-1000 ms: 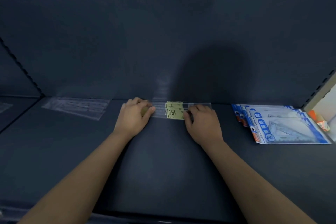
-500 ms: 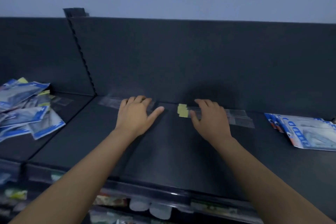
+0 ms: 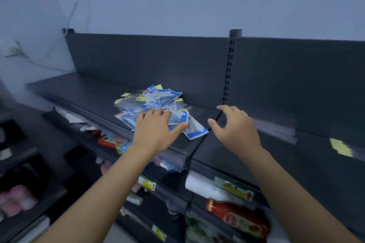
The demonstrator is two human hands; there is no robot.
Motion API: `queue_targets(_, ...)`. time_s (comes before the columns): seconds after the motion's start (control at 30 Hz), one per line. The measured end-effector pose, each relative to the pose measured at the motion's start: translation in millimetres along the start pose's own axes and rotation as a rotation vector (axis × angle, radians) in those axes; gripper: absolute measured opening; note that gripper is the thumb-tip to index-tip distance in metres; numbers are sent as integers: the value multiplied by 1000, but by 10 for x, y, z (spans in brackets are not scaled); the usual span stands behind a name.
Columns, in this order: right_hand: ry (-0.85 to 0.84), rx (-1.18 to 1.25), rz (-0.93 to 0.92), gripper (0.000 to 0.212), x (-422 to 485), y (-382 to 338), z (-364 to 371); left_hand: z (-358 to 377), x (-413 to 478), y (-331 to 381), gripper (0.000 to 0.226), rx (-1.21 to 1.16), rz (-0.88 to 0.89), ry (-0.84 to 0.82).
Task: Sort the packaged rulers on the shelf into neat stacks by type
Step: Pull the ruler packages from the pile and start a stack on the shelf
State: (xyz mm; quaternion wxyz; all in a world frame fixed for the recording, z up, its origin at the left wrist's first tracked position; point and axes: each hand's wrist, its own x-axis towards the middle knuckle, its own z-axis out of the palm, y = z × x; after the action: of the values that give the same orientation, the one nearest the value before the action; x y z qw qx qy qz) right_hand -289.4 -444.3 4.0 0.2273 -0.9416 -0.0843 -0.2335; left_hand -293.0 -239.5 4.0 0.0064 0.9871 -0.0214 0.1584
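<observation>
A loose pile of packaged rulers [image 3: 158, 102], blue-and-white packs mixed with clear sleeves bearing yellow tags, lies on the dark shelf [image 3: 83, 92] left of the upright post. My left hand [image 3: 156, 130] hovers with spread fingers over the pile's near edge, fingertips at the packs, holding nothing. My right hand [image 3: 235, 128] is raised over the shelf joint to the right of the pile, fingers loosely curved and empty. A stack of clear ruler sleeves with a yellow tag [image 3: 341, 147] lies blurred on the shelf at the far right.
The shelf's back panel [image 3: 150, 59] rises behind the pile, with a slotted upright [image 3: 230, 65] between the two bays. Lower shelves hold red packets [image 3: 239, 217], a white pack [image 3: 203, 187] and pink items [image 3: 15, 199].
The view has swung left from the clear sleeves to the mixed pile. Both hands have left the yellow-tagged sleeves and moved left; the left hand now reaches the pile.
</observation>
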Motion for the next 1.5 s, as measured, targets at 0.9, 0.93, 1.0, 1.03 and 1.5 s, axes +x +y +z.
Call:
queue_targets(0.9,-206,194,57,50,2087,-1435,2127,460,1689,-2587,73,73,-116,-162)
queue_targets(0.93,-217,187,61,50,2140,-1411,2155,511,1796,-2585,72,58,-96,-160)
queue_targets(1.0,-239,164,82,51,2222,-1363,2177,621,1989,-2569,72,19,-51,-169)
queue_targets(1.03,-251,139,95,51,2259,-1346,2181,675,2083,-2565,72,-2,-29,-181)
queue_targets(1.5,-201,-236,344,52,2580,-1713,2490,1277,3401,-2975,75,-126,398,-231)
